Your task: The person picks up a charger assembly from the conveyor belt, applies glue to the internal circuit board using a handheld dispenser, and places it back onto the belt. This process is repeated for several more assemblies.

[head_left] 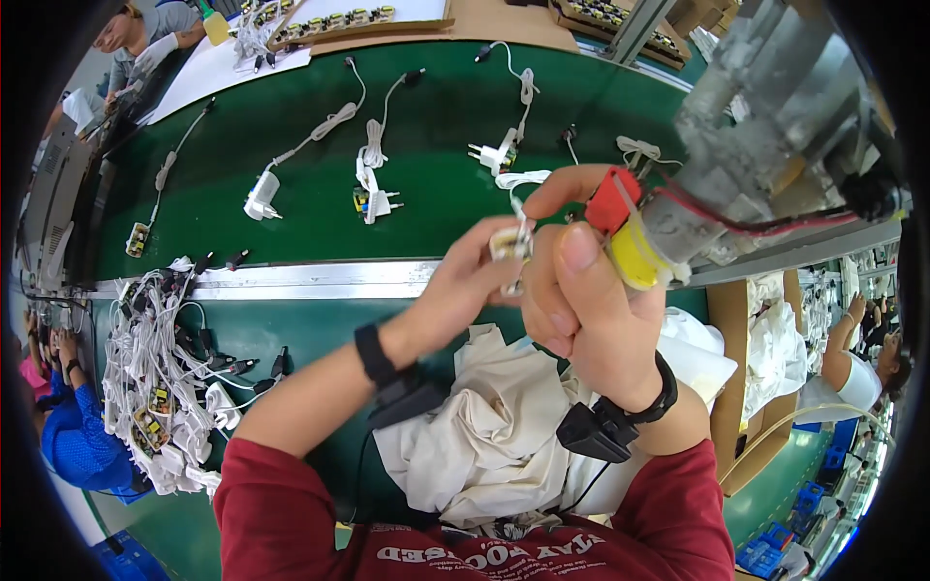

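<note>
My left hand (pixel 475 257) pinches a small adapter circuit board (pixel 508 244) with a white cable at its top. Close beside it, my right hand (pixel 605 305) is closed, thumb pressed on the curled fingers. Its index finger reaches up behind the red part (pixel 613 198) of a grey, crusted tool (pixel 722 179) with a yellow ring (pixel 637 257). What lies inside the right fist is hidden. Beyond my hands, a plug adapter (pixel 499 153) with an exposed board lies on the green belt (pixel 291 228).
More corded adapters, among them a white plug (pixel 263 196), lie along the belt. Left sits a heap of white cables (pixel 160 387). Crumpled cream cloth (pixel 484 426) lies before me; a cardboard box (pixel 741 349) stands right. Beyond a metal rail (pixel 329 281), a co-worker (pixel 160 39) sits far left.
</note>
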